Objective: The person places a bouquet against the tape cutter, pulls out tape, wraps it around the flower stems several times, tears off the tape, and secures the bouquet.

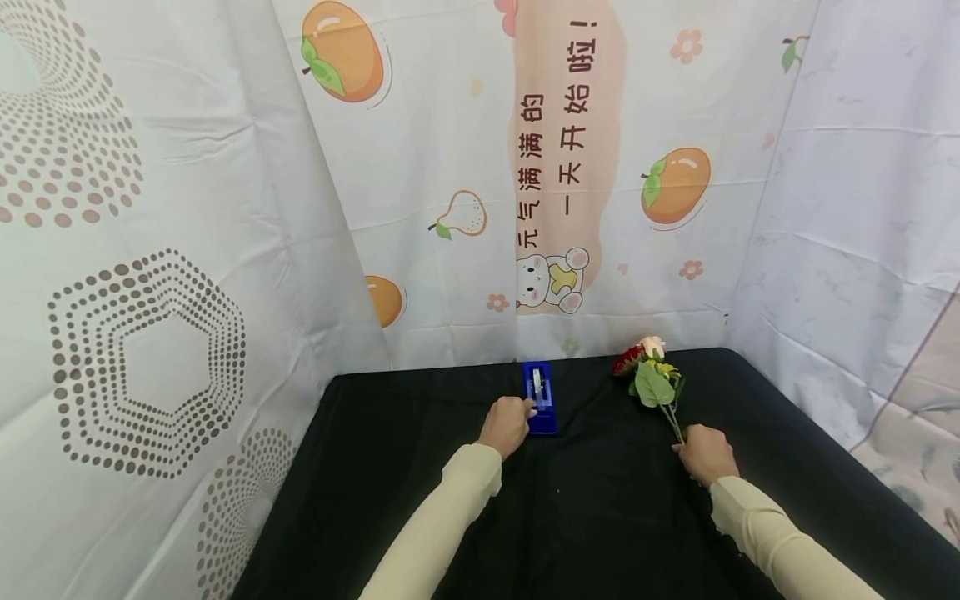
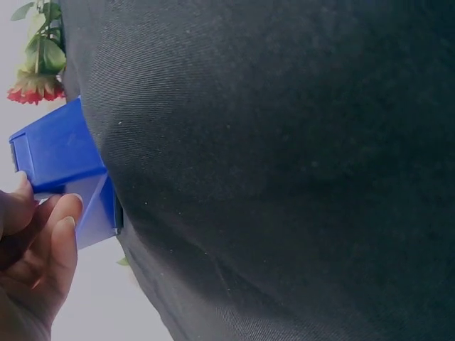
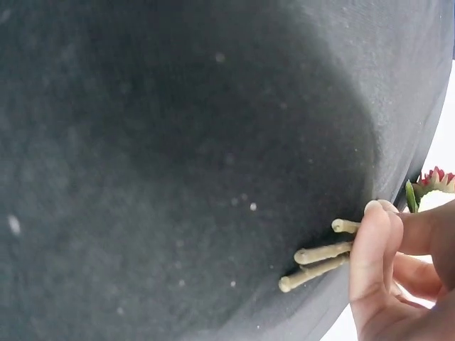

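Note:
A blue tape dispenser (image 1: 542, 417) stands on the black cloth near the table's back edge, a pale roll in its middle. My left hand (image 1: 507, 427) is at its left side; in the left wrist view the thumb and fingers (image 2: 64, 238) pinch the dispenser's blue body (image 2: 60, 149). To the right, my right hand (image 1: 707, 454) pinches the stems of a small bunch of artificial-looking flowers (image 1: 655, 383), with red, pale pink and yellow heads and green leaves pointing away from me. Three cut stem ends (image 3: 320, 253) stick out past the fingers in the right wrist view.
Black cloth (image 1: 420, 483) covers the table. White curtains with fruit prints and lettering (image 1: 465, 167) hang right behind the back edge. More curtains close in the left (image 1: 292, 250) and right (image 1: 810, 208) sides.

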